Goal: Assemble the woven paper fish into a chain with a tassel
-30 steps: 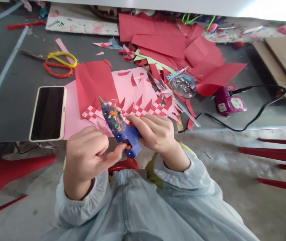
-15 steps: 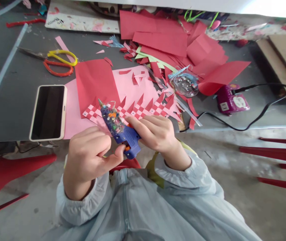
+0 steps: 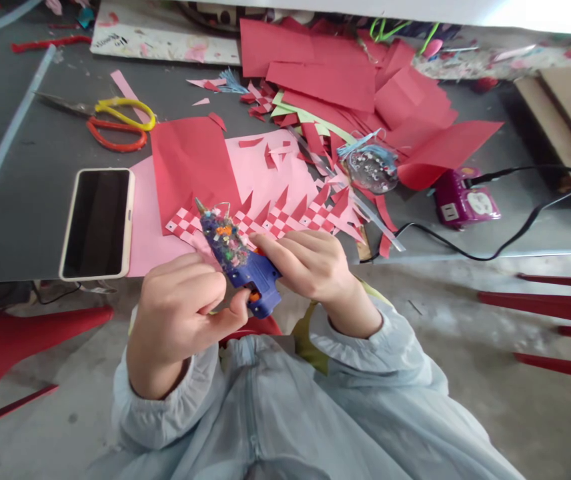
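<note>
A blue hot glue gun (image 3: 260,275), its front crusted with colourful bits, is held between my two hands in front of the table edge. Its nozzle points up and to the left. My left hand (image 3: 180,303) is closed with the thumb against the orange trigger (image 3: 254,295). At the rear of the gun, my right hand (image 3: 313,263) has its fingers wrapped against the body, beside an orange part; some fingertips are hidden. Just behind the gun lie woven red-and-pink checkered paper pieces (image 3: 278,221) in a row, partly covered by the gun and hands.
On the grey table are a phone (image 3: 97,223), scissors (image 3: 120,125), red paper sheets (image 3: 320,87), pink paper (image 3: 143,243), a small clear dish (image 3: 371,170) of beads and a purple box (image 3: 465,200) with a black cable. Red stools (image 3: 15,360) stand below.
My left hand's curled fingers have shifted slightly to the right, toward the glue gun. The gun and my right hand have stayed almost still.
</note>
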Demonstrator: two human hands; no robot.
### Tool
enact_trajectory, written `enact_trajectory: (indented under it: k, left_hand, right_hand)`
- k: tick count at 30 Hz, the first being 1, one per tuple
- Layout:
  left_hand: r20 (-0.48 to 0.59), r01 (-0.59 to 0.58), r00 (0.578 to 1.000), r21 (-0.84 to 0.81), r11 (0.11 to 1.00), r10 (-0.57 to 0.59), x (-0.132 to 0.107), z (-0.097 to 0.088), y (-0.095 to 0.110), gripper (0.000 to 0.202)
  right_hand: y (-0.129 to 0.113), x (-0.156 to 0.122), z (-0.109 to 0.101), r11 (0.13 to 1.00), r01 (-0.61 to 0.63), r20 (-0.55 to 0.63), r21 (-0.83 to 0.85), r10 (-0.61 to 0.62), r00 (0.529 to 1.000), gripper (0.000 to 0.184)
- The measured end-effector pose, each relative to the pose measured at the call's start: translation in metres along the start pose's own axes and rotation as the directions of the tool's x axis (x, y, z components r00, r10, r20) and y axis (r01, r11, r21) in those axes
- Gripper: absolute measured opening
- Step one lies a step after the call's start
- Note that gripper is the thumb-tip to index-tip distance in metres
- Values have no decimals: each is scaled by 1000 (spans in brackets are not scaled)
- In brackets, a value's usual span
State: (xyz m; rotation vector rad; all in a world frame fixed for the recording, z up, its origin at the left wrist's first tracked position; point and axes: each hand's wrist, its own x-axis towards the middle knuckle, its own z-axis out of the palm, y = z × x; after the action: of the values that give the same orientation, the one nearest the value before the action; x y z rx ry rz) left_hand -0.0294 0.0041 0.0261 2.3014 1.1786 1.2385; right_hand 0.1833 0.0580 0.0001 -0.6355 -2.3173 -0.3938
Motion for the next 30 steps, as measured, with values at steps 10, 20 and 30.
enact_trajectory:
  k: [10,20,30]
  left_hand:
    - [-1,-15,1000,19,1000,15,1,0,2,52]
    - [1,2,1000,-9,1000,-2,0,0,1,53]
    - [4,-30,1000,-18,999,30,0,-1,0,54]
  right_hand:
    - [1,0,0,998,3,2,66,-3,1000,22]
    - [1,0,0,999,14,-3,50,-14,1000,21]
    - [2,-4,-1,997,10,39,75,-13,999,26]
